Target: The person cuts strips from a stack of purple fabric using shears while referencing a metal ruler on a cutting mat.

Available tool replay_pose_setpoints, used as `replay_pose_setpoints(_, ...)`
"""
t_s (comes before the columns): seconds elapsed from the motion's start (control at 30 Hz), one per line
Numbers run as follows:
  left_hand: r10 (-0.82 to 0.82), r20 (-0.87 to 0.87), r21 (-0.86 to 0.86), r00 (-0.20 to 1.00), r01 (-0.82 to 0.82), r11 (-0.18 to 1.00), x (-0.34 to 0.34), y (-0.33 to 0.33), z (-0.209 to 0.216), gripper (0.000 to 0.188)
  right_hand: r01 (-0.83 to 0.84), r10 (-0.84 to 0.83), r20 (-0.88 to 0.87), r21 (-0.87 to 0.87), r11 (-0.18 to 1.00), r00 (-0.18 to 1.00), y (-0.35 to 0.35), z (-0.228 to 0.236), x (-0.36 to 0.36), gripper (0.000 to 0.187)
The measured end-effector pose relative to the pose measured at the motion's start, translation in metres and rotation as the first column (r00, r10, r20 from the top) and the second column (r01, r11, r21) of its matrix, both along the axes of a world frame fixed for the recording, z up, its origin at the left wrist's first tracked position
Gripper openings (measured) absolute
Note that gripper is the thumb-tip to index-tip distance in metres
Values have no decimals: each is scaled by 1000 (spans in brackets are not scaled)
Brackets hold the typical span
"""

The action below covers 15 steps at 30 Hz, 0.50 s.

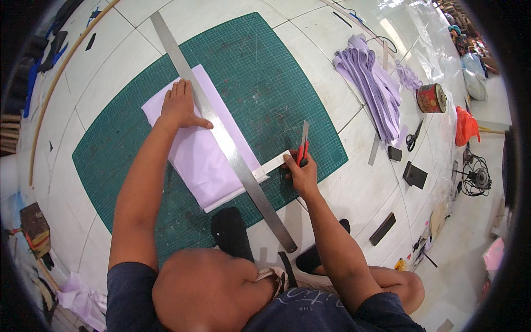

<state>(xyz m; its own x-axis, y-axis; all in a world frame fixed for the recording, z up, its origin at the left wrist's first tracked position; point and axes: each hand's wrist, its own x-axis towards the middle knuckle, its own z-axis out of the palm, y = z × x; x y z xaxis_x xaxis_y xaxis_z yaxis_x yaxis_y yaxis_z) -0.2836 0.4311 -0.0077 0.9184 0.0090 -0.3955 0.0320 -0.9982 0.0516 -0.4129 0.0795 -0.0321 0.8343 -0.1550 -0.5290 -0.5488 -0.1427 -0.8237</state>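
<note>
On the green cutting mat (pixel 260 83), the left hand (pixel 180 105) presses flat, fingers spread, on lilac fabric (pixel 196 149) beside the long steel ruler (pixel 221 133), while the right hand (pixel 301 171) grips a red utility knife (pixel 302 146) at the ruler's edge, mid-cut, likely needing a steady pull.

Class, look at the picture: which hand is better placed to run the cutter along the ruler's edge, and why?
The right hand: it already grips the red cutter beside the metal ruler. The left hand is pressing ruler and lilac fabric flat.
</note>
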Motion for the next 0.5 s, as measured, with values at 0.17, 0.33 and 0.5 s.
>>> replay_pose_setpoints(0.17, -4, 17, 8, 1000, 4, 1000, -2, -2, 2, 150, -14, 14, 5, 16, 1000, 1000, -3, -5, 0, 39)
replay_pose_setpoints(0.33, -11, 35, 69, 999, 8, 998, -3, -10, 7, 145, -54, 54, 54, -2, 999, 997, -11, -17, 1, 36)
replay_pose_setpoints(0.5, -93, -20, 122, 995, 95, 988, -11, -16, 6, 128, 56, -56, 4, -10, 998, 998, -30, -11, 9, 40)
